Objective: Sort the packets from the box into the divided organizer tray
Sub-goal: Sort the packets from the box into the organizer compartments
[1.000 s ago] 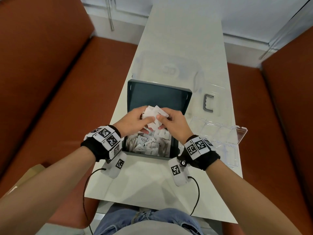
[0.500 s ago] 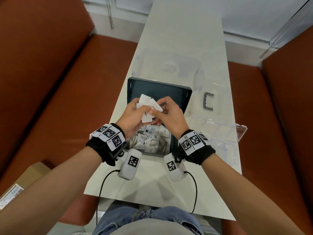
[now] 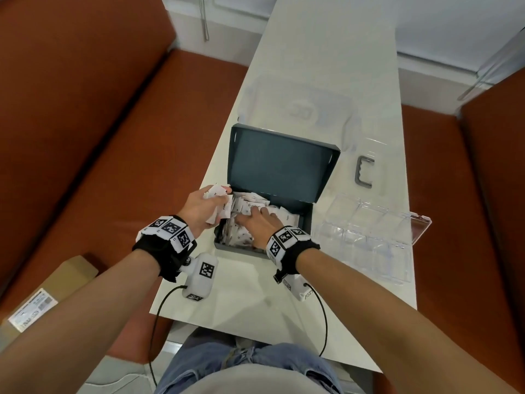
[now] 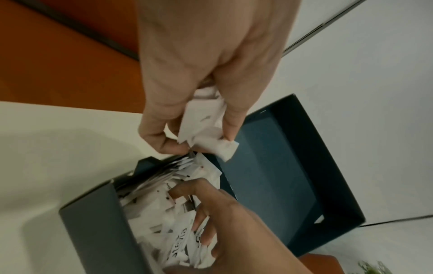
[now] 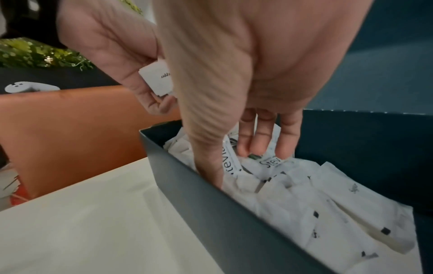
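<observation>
A dark grey box (image 3: 238, 248) stands open on the white table, its lid (image 3: 278, 166) tipped back, with several white packets (image 3: 284, 216) inside. My left hand (image 3: 218, 199) grips a bunch of packets (image 4: 206, 128) over the box's left edge. My right hand (image 3: 250, 216) reaches down into the box, fingers fairly straight among the packets (image 5: 328, 213). A stevia packet (image 5: 230, 163) stands between its thumb and fingers. The clear divided organizer tray (image 3: 366, 240) lies right of the box, apart from both hands.
A grey U-shaped handle (image 3: 363, 172) lies beyond the tray. A clear plastic cover (image 3: 298, 109) sits behind the box. Orange benches flank the narrow table, and a cardboard carton (image 3: 42, 294) rests on the left one.
Both hands held the bunch of packets together above the box. Now the left hand has carried it leftward alone, and the right hand has let go and dropped into the box.
</observation>
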